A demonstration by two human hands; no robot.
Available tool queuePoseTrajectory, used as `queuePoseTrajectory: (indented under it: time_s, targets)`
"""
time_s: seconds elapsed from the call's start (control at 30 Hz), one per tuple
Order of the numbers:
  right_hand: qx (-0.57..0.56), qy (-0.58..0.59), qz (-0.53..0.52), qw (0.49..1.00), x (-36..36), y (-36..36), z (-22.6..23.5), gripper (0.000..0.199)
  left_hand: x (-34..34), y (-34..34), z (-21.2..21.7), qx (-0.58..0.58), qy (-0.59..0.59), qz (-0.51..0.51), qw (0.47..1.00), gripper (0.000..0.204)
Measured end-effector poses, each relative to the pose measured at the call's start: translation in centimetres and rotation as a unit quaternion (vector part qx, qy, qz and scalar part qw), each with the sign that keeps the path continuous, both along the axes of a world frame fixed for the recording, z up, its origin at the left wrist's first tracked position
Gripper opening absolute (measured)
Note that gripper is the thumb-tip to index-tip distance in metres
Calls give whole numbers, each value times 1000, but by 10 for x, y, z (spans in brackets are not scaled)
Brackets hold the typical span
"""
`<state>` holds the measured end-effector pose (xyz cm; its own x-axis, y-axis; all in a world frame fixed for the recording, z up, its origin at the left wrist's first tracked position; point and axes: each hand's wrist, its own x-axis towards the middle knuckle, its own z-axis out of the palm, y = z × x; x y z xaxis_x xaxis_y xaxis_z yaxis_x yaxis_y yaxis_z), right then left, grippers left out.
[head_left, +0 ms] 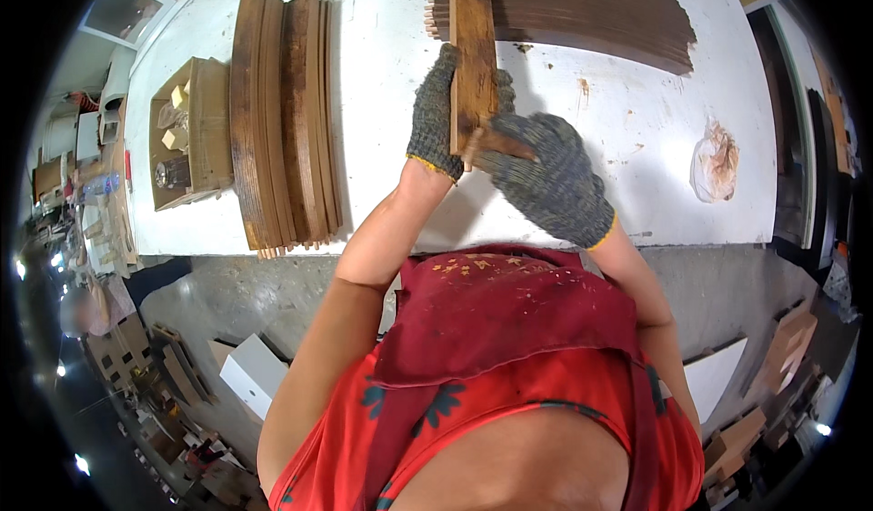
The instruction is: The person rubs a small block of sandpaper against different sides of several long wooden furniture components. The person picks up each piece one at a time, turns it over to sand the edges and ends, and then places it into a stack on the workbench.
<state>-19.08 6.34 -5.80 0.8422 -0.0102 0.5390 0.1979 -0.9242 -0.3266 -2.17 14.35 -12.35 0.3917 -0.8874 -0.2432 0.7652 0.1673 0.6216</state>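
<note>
A brown wooden slat (473, 56) with darker patches stretches away from me above the white table. Its near end has small pegs sticking out. My left hand (435, 115), in a dark grey knit glove, is wrapped round the slat from the left and below, some fingertips showing on its right side. My right hand (550, 170), gloved alike, is closed on a small flat brown piece (507, 143) at the slat's near end. Fingers cover most of that piece, so I cannot tell its kind.
Two rows of stacked brown slats (259, 120) stand at the left, beside a cardboard box (211, 134) of small blocks. More dark slats (582, 11) lie at the back. A crumpled plastic bag (716, 161) sits right on the white table (627, 175). Boards (255, 375) lie below.
</note>
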Motion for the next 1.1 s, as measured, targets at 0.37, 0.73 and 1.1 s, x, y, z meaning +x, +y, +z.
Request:
queuePoseTrajectory:
  time_s: [0.37,0.73,1.1]
  targets:
    - [174,-1,22,985,6,15,2,34,-17,13,8,-49,220,-12,974,51]
    - [-40,-34,-31,998,101,-69,-64,28,-40,91,-6,100,144,-12,984,61]
    - [170,121,-285,936,120,-186,-61,39,-42,202,33,261,-107,-149,948,61]
